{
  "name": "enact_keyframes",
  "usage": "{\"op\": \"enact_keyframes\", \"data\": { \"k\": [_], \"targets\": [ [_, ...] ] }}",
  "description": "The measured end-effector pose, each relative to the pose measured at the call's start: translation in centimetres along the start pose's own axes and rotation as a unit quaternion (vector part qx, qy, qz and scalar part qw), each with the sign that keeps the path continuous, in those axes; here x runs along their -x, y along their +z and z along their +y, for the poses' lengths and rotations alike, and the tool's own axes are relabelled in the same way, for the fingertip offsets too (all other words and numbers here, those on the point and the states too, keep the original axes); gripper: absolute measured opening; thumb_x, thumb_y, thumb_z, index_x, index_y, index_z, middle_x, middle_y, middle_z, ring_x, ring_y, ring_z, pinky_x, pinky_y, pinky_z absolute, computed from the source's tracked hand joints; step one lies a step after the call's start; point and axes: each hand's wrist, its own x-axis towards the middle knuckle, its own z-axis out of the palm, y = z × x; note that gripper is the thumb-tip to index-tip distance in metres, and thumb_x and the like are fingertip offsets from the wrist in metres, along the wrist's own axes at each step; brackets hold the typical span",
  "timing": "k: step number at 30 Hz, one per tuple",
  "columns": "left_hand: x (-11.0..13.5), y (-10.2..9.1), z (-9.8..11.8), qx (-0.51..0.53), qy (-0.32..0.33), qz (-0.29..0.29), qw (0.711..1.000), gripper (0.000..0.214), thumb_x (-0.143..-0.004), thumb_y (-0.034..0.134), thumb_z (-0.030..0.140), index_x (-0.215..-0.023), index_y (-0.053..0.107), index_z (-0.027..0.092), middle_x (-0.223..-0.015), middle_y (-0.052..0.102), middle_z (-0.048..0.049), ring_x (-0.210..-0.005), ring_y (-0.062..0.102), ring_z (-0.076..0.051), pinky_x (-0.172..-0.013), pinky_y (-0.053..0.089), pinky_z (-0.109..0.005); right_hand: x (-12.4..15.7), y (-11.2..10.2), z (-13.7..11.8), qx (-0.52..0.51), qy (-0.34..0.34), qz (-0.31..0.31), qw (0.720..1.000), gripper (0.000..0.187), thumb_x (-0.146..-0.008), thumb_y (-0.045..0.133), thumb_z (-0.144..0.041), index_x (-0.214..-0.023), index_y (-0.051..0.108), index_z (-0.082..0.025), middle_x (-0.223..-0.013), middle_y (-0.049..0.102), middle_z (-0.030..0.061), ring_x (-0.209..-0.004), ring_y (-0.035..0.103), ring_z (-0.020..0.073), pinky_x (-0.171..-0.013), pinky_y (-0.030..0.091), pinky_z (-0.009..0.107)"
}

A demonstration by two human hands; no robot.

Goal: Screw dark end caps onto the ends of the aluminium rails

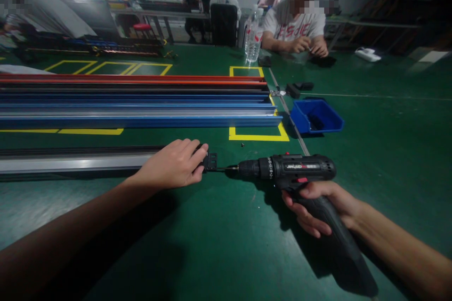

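A long grey metal rail [70,162] lies across the green table [226,254] from the left edge toward the middle. My left hand [174,163] is closed over the rail's right end, pressing on it beside a small black end cap [211,161]. My right hand [318,204] is wrapped round the grip of a black cordless drill [296,169]. The drill lies level, and its bit touches the end cap from the right.
Behind the rail lies a stack of long blue, grey and red rails [141,101]. A blue plastic bin [316,116] sits to their right, with yellow floor-style markings [257,137] on the table. A water bottle [253,35] stands further back. Another person [300,23] works across the table; others sit behind.
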Motion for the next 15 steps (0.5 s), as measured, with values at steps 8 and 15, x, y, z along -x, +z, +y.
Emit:
{"op": "enact_keyframes", "data": {
  "k": [8,15],
  "targets": [
    [-0.12,-0.14,0.13,-0.017,-0.008,-0.012,1.000,0.049,-0.099,0.042,0.030,-0.136,0.059,0.004,-0.121,0.066,-0.0226,-0.101,0.065,-0.031,-0.084,0.055,-0.042,0.01,0.03,0.03,-0.013,-0.002,-0.003,1.000,0.031,-0.090,0.058,-0.030,-0.105,0.069,-0.005,-0.077,0.066,0.0025,-0.045,0.061,0.0079,-0.057,0.058,0.024],
    [-0.11,-0.15,0.06,-0.006,-0.007,-0.015,1.000,0.050,-0.099,0.040,0.030,-0.137,0.059,0.003,-0.121,0.066,-0.0230,-0.101,0.066,-0.031,-0.083,0.055,-0.042,-0.11,0.10,0.03,-0.010,-0.009,0.006,1.000,0.033,-0.089,0.057,-0.029,-0.106,0.070,-0.004,-0.075,0.067,0.0046,-0.042,0.059,0.0087,-0.054,0.058,0.025]
  ]
}}
